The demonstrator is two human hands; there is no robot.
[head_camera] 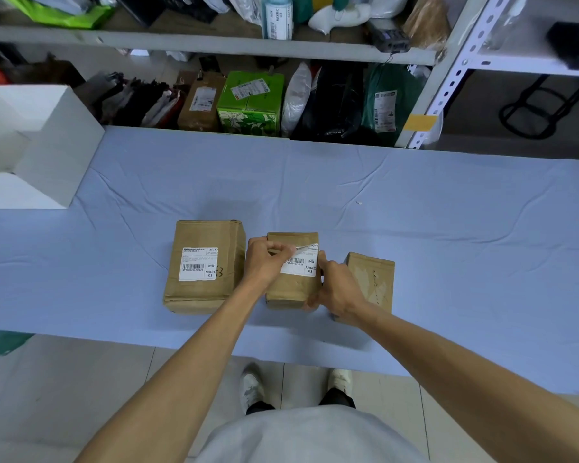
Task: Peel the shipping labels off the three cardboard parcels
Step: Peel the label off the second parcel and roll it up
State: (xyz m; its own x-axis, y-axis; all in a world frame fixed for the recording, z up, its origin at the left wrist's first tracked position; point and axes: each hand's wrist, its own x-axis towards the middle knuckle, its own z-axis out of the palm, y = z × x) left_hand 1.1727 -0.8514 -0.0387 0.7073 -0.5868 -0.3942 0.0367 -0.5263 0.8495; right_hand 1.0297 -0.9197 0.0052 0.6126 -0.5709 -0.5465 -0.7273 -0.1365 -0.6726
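On the table (448,228), the left hand (264,264) pinches the lifted top corner of the shipping label (300,266) on the middle parcel (290,290), while the right hand (340,290) grips that parcel's right side. A hasty pull could tear the label, leaving paper stuck.

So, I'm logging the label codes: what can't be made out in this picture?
Head view only.
Middle label: upper left hidden by the left hand and the lifted corner.
Left label: small print too small.
Right parcel: near corner hidden by the right hand gripping the middle parcel.
White box: cut off by the left edge.
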